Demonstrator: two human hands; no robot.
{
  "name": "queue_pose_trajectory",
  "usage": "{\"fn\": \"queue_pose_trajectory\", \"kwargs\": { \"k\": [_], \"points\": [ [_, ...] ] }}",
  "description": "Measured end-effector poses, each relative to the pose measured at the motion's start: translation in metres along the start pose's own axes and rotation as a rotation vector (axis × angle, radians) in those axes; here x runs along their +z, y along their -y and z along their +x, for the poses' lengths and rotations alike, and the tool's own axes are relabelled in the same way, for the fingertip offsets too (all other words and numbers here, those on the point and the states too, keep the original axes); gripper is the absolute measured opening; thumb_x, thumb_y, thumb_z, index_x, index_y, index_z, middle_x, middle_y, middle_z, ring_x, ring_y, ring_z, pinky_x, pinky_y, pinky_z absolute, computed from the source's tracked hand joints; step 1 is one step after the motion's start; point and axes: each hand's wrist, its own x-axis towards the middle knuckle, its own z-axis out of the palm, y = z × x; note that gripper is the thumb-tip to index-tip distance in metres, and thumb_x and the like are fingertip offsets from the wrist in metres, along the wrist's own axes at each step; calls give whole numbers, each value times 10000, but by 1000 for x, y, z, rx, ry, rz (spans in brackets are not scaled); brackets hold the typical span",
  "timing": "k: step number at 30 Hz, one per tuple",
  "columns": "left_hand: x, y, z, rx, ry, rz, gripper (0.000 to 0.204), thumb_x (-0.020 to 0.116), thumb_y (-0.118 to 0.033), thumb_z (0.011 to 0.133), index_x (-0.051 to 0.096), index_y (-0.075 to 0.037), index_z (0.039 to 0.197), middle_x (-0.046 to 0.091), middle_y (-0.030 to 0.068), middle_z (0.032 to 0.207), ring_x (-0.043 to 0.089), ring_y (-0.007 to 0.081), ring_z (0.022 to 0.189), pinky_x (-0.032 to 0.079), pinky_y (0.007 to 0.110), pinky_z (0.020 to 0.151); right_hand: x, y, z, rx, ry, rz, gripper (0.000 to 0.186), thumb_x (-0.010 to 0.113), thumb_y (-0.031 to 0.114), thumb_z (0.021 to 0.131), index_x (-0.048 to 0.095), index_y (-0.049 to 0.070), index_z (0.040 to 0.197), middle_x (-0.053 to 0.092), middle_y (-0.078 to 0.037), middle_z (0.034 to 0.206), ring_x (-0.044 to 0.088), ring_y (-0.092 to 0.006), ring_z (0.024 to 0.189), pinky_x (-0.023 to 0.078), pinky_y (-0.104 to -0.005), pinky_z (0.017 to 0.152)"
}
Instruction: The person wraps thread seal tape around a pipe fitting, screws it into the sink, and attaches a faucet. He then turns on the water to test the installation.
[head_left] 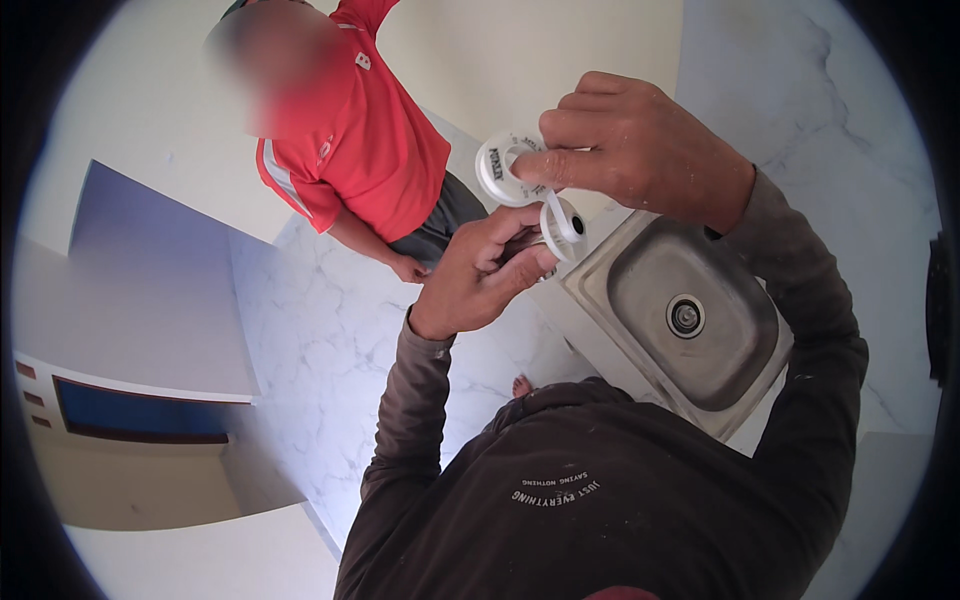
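Note:
My right hand (640,150) is closed on a white spool of thread seal tape (494,172), with fingers at the spool's centre. A short white strip of tape (561,210) runs from the spool down to a white-flanged round fitting (553,238) with a dark hole in its end. The fitting is in my left hand (472,275), fingers and thumb wrapped round it; most of its body is hidden by them. Both hands are raised close together, just beyond the left edge of a sink.
A stainless steel sink (640,300) with a round drain lies under my right forearm. Another person in a red shirt (370,130) stands at the far left, one hand (409,268) hanging near my left hand. Marble-patterned floor (320,330) shows at the left; a blue panel (140,410) is farther left.

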Motion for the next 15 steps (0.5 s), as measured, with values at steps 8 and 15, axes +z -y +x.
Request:
{"fn": "queue_pose_trajectory", "kwargs": {
  "k": [8,15],
  "points": [
    [-1,9,-11,75,-160,30,334,632,-151,1048,561,16,1329,657,32,948,592,64,821,486,229,714,27,17,-17,227,-81,34,330,806,163,787,707,110,1096,620,-13,844,578,-228,705,468,-362,638],
    [-2,13,5,265,-335,150,313,629,-143,1046,569,9,1314,642,21,920,566,60,777,467,226,692,31,34,-27,387,-89,121,311,824,192,844,693,67,1096,687,-59,839,615,-256,689,473,-384,638]
  ]
}}
